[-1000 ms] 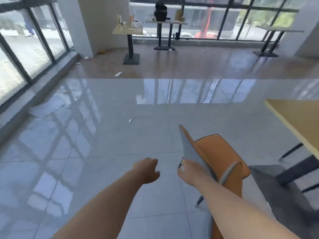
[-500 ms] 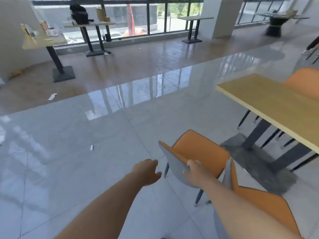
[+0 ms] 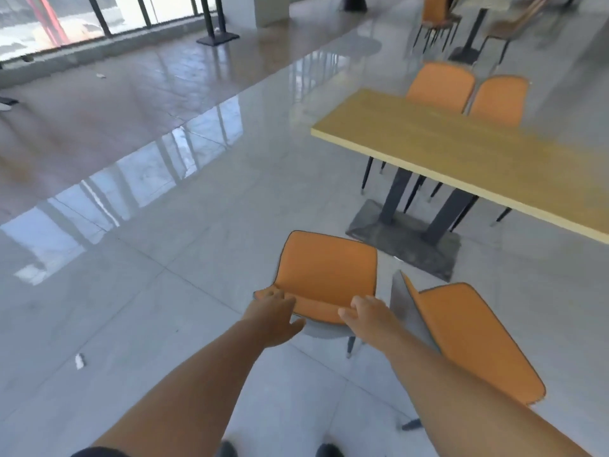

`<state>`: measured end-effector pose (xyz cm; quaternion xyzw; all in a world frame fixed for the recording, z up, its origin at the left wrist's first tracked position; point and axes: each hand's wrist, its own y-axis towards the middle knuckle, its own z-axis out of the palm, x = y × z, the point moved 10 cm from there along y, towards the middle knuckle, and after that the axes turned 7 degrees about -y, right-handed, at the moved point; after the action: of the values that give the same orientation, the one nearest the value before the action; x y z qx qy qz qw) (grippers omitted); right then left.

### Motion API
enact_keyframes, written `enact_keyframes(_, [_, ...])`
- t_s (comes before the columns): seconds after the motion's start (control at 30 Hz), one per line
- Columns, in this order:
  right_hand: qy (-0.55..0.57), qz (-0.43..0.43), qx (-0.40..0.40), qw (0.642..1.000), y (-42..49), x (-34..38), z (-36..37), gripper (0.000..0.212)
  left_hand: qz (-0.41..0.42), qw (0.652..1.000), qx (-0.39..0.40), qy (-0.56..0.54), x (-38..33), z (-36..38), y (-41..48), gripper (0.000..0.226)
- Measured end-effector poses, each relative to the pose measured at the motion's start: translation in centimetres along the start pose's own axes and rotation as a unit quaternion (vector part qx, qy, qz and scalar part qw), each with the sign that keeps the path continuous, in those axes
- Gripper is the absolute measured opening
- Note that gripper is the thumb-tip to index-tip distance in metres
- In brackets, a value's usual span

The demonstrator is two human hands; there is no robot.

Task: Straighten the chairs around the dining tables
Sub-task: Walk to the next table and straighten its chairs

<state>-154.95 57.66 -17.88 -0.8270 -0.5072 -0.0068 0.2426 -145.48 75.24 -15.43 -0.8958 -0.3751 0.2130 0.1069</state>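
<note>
An orange chair with a grey back (image 3: 326, 272) stands on the tiles just in front of me, its seat facing a long wooden dining table (image 3: 461, 153). My left hand (image 3: 273, 311) grips the left end of its backrest top. My right hand (image 3: 365, 316) grips the right end. A second orange chair (image 3: 468, 338) stands close on its right, turned at an angle to the table. Two more orange chairs (image 3: 468, 90) sit tucked in along the table's far side.
The table stands on dark legs with a grey base plate (image 3: 405, 239). Further chairs and a table (image 3: 461, 24) crowd the far right. Open grey tile spreads to the left, with a scrap of litter (image 3: 79, 361). Windows and a table pedestal (image 3: 217, 37) line the back.
My view has swung right toward the table. The chair has turned its seat toward the table, and my left hand, free before, now holds the backrest beside my right.
</note>
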Motion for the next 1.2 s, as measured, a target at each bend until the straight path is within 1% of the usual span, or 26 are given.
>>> enact_keyframes(0.13, [0.003, 0.073, -0.043, 0.996, -1.2, 0.1, 0.2, 0.042, 0.084, 0.995, 0.029, 0.038, 0.2, 0.6, 1.3, 0.055])
enact_keyframes(0.2, [-0.011, 0.089, -0.073, 0.993, -1.3, 0.7, 0.1, 0.045, 0.111, 0.992, 0.031, 0.051, 0.7, 0.6, 2.2, 0.058])
enact_keyframes(0.3, [-0.066, 0.097, -0.108, 0.987, -1.0, 1.3, 0.5, 0.052, 0.136, 0.989, 0.027, 0.051, 1.8, 0.5, 3.9, 0.064])
enact_keyframes(0.37, [-0.079, 0.106, -0.115, 0.984, -0.4, 1.4, 1.5, 0.058, 0.155, 0.986, 0.031, 0.057, 2.5, 1.1, 5.4, 0.067])
enact_keyframes(0.47, [-0.088, 0.113, -0.121, 0.982, 0.3, 1.7, 3.0, 0.063, 0.154, 0.987, 0.032, 0.041, 3.5, 2.0, 7.4, 0.072])
enact_keyframes(0.53, [-0.099, 0.111, -0.165, 0.975, 0.3, 2.0, 3.2, 0.064, 0.144, 0.989, 0.038, 0.025, 4.2, 3.0, 8.0, 0.076])
enact_keyframes(0.6, [-0.106, 0.121, -0.192, 0.968, 0.5, 2.1, 3.0, 0.061, 0.148, 0.988, 0.046, 0.012, 4.5, 4.2, 8.4, 0.075])
enact_keyframes(0.73, [-0.12, 0.138, -0.193, 0.964, 1.3, 1.7, 3.5, 0.053, 0.177, 0.983, 0.034, -0.023, 4.5, 4.8, 8.8, 0.069])
enact_keyframes(0.87, [-0.12, 0.135, -0.194, 0.964, 2.2, 1.0, 2.9, 0.052, 0.204, 0.978, 0.022, -0.031, 3.6, 4.0, 9.5, 0.075])
enact_keyframes(1.0, [-0.125, 0.138, -0.2, 0.962, 3.9, -0.1, 1.7, 0.049, 0.195, 0.981, 0.003, -0.016, 2.9, 3.4, 11.7, 0.079])
enact_keyframes(1.2, [-0.135, 0.147, -0.194, 0.96, 9.1, -1.7, -1.1, 0.05, 0.199, 0.98, -0.017, -0.017, 2.3, 1.3, 17.2, 0.078])
